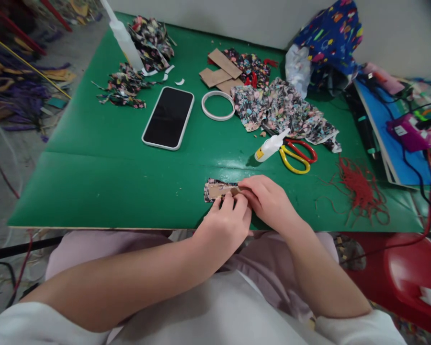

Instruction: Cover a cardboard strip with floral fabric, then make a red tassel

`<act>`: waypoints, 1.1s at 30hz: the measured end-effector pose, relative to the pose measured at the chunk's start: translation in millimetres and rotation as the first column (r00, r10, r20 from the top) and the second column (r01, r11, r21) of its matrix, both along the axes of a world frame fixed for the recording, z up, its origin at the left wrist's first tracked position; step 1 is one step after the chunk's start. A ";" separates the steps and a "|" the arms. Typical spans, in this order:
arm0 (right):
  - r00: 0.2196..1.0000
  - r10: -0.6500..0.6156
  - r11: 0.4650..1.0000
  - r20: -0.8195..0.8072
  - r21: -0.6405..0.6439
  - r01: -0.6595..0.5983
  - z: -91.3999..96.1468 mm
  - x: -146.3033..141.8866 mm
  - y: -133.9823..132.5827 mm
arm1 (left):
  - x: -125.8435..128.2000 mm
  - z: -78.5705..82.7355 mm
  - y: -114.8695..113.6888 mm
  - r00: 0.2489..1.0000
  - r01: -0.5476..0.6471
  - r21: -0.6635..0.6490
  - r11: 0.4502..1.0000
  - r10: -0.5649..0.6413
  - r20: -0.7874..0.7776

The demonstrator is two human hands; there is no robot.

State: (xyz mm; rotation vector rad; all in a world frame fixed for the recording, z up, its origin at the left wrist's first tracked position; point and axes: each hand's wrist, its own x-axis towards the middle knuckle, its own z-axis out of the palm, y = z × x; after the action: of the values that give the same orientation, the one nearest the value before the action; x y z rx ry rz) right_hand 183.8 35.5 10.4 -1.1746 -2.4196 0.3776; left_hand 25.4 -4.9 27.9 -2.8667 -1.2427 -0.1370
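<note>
While we sit at the green table (93, 182), both hands meet at its near edge, right of centre. Behind them lie a heap of floral fabric (283, 108), a phone (168, 117) face up, scissors (298, 155) with red and yellow handles, a tape ring (218, 105) and a small glue bottle (269, 146) on its side, all apart from the hands.

Our left hand (224, 227) has its fingers curled together, tips pressing on the near edge of the fabric-wrapped card (219, 190). Our right hand (269, 201) keeps its fingers together, tips closed on the piece's right end. The piece lies flat on the table, with brown card showing in the middle and floral cloth folded over its rim.

Judgement: very light. The card core is stiff but would crease, and the cloth is soft and apt to slip or lift. We rate the long edges the best hold, pinched flat, fingers clear of loose cloth ends.
</note>
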 end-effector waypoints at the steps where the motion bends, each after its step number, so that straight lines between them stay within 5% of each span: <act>1: 1.000 0.011 1.000 -0.001 -0.013 -0.011 0.8 0.9 -0.8 | -0.8 -0.6 -0.5 1.000 -0.002 0.015 1.000 0.002 0.012; 10: 0.990 0.139 0.984 -0.008 -0.110 -0.139 12.5 8.0 -3.0 | -14.2 -4.7 2.1 0.989 0.099 0.100 0.990 -0.109 0.102; 15: 0.987 0.159 0.984 0.003 -0.078 -0.158 10.6 7.1 -1.0 | -33.6 4.2 28.1 0.970 0.208 -0.030 0.978 -0.203 0.132; 22: 0.993 0.119 0.992 0.018 -0.032 -0.119 5.0 4.5 -1.3 | -69.6 5.9 76.5 0.978 0.099 -0.081 0.992 -0.082 0.192; 33: 0.995 0.087 0.994 0.058 -0.070 -0.083 9.7 3.2 -1.4 | -72.9 4.3 76.1 0.994 0.063 -0.094 0.994 -0.054 0.093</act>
State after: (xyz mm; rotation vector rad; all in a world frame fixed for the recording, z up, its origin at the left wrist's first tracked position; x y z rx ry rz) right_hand 187.1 34.1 20.1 -1.1295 -2.5335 0.4600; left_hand -47.5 71.2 32.2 -3.0126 -1.2122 -0.2153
